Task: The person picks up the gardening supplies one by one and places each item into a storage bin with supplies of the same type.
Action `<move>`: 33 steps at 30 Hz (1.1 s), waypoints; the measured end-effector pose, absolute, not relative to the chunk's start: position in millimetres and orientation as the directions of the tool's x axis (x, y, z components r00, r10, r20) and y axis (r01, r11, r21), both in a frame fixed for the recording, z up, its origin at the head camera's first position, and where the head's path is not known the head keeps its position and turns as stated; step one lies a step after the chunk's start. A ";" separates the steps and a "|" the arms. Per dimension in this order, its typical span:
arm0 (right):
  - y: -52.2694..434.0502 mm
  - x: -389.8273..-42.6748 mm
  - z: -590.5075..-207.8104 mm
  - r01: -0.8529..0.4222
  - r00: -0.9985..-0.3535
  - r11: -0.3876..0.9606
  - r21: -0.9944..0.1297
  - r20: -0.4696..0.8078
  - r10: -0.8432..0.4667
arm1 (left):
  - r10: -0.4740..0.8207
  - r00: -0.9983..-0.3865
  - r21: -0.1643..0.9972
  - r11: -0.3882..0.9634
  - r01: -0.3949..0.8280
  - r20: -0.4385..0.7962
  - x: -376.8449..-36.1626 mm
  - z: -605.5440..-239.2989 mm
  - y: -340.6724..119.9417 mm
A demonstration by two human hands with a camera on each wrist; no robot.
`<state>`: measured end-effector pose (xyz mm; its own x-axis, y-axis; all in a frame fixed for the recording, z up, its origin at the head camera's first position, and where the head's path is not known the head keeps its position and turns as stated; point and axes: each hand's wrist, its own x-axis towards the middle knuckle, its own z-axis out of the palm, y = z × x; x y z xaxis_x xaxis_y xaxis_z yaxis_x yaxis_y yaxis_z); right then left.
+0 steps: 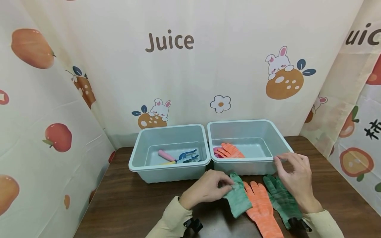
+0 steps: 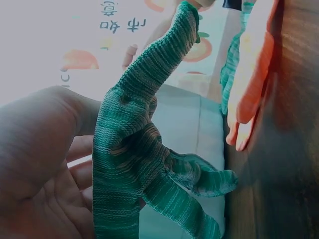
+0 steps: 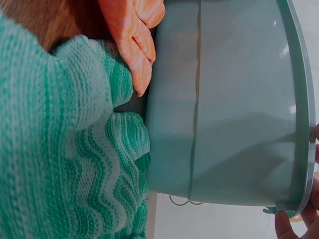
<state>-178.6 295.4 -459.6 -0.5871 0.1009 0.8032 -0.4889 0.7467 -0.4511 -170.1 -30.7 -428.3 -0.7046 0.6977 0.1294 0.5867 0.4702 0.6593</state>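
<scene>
My left hand [image 1: 227,185] pinches a green knit glove [image 1: 238,198] by its finger end just in front of the right bin [image 1: 238,123]. In the left wrist view the thumb and fingers [image 2: 45,149] hold that glove [image 2: 134,149] up off the table. An orange glove [image 1: 262,208] lies flat beside it, and a second green glove [image 1: 281,200] lies further right. My right hand [image 1: 282,162] hovers over that second glove and pinches the right bin's front rim. Its fingertips [image 3: 286,226] show at the rim in the right wrist view.
The right bin holds an orange glove [image 1: 230,150] and something pink. The left bin [image 1: 166,173] holds small garden tools [image 1: 180,157] with pink and blue handles. Both bins stand at the back of a dark wooden table [image 1: 125,205], enclosed by printed curtains.
</scene>
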 end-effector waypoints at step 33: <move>297.6 -180.0 -460.1 -0.513 -0.574 0.744 -0.428 0.815 0.073 | 0.684 -0.679 0.648 0.394 0.652 0.267 -162.0 -400.5 -24.9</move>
